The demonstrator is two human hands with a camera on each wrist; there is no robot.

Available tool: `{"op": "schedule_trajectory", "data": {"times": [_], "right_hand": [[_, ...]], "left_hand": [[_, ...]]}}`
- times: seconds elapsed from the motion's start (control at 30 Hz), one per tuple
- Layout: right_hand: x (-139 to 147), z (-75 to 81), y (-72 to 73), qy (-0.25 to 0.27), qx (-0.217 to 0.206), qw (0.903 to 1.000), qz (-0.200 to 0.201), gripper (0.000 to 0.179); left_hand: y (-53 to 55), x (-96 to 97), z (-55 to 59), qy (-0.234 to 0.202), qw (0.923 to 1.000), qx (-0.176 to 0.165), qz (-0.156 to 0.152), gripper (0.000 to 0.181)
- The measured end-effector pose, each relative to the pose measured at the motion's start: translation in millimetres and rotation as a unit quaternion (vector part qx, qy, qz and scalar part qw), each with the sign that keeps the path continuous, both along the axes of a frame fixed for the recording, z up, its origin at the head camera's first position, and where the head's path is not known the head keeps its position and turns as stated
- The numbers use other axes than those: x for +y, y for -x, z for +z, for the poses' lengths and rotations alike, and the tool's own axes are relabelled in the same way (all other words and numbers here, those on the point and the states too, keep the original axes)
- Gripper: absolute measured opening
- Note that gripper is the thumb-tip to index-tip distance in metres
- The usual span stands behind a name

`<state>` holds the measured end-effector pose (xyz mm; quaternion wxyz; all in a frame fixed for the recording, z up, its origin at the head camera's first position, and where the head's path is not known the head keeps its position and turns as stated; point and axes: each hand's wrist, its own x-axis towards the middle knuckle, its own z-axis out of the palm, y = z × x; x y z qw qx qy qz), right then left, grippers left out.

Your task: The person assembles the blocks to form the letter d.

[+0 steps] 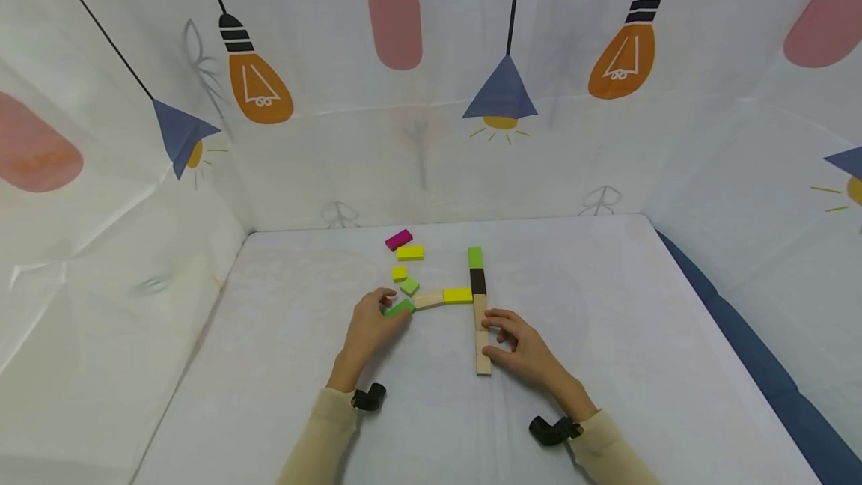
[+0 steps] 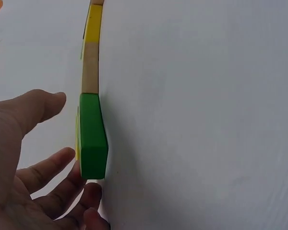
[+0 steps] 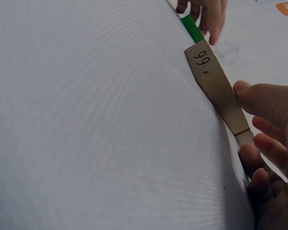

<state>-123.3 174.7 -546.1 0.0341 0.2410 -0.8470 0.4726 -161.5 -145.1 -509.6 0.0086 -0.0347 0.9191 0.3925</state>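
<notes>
Building blocks (image 1: 480, 313) lay on the white bench (image 1: 646, 365) in a column: a light-green block (image 1: 475, 257) farthest, then a dark block (image 1: 477, 281), then two plain wooden blocks (image 1: 483, 354). From the column's left side ran a row: a yellow block (image 1: 458, 296), a pale block (image 1: 429, 301) and a green block (image 1: 400, 308). Around the green block, the left hand (image 1: 373, 326) held thumb and fingers wide apart; whether its fingertips touched could not be told. The right hand (image 1: 528, 354) spread thumb and fingers along the wooden blocks' right edge. Beyond the left hand lay a magenta block (image 1: 399, 239), a yellow bar (image 1: 410, 254) and two small blocks (image 1: 409, 287).
</notes>
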Motion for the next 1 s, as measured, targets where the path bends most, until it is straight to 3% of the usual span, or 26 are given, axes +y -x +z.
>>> {"op": "schedule_trajectory", "data": {"times": [0.23,0.53,0.87,1.0], "right_hand": [[-1.2,-0.9,0.1,0.004,0.017,0.9998,0.002,0.043],[-1.2,1.3,-0.7,-0.007,0.005,1.0,0.001,0.045],[0.0,2.2,-0.4,0.001,-0.009,1.0,0.001,0.044],[0.0,2.8,-0.4,0.001,-0.014,0.9999,0.0,0.045]], "left_hand": [[11.3,-7.3,10.6,0.014,0.9997,-0.002,-0.022,0.057],[37.8,-15.6,21.5,0.058,0.9973,0.012,-0.044,0.058],[71.2,-30.5,24.2,0.028,0.9978,0.028,-0.054,0.056],[83.8,-34.6,22.7,0.019,0.9985,0.03,-0.042,0.056]]}}
